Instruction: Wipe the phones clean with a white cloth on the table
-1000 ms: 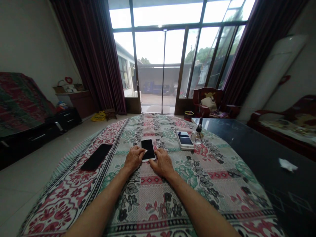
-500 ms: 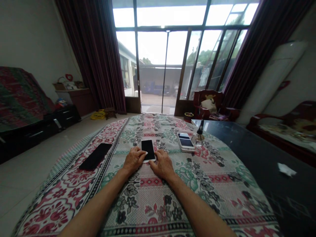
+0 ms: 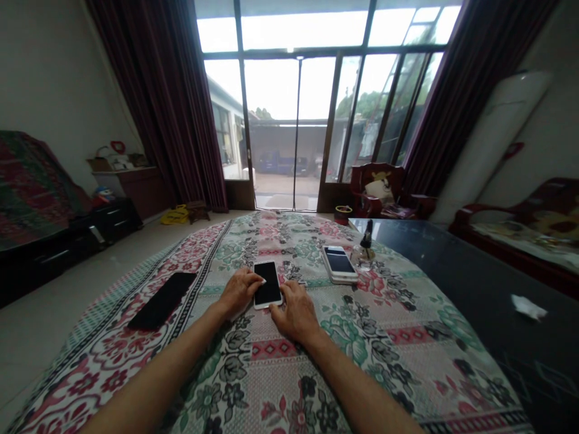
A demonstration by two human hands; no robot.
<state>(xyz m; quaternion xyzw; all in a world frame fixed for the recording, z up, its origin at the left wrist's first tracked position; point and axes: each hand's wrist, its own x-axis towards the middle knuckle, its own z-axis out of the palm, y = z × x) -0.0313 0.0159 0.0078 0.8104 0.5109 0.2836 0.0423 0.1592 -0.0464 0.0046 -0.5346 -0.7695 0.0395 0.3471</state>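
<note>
A white-framed phone (image 3: 267, 286) with a dark screen lies on the patterned tablecloth (image 3: 298, 367). My left hand (image 3: 239, 292) is at its left edge, thumb and fingers pinched round a small white item (image 3: 263, 281) over the screen. My right hand (image 3: 295, 307) grips the phone's lower right edge between thumb and fingers. A stack of white phones (image 3: 339, 264) lies to the right, beside a clear glass bottle (image 3: 364, 253) with a black top. On the left rests a large black phone-like slab (image 3: 163, 301).
Right of the cloth is a dark glossy tabletop (image 3: 456, 265) with a crumpled white tissue (image 3: 528, 307). Beyond stand a wooden chair (image 3: 377, 187) and a glass door (image 3: 289, 138). A yellow bag (image 3: 175, 215) lies on the floor at left.
The view has shifted slightly, so the table items sit a little lower and more to the left. Both hands keep their places at the phone; the left hand's pinch stays over the screen.
</note>
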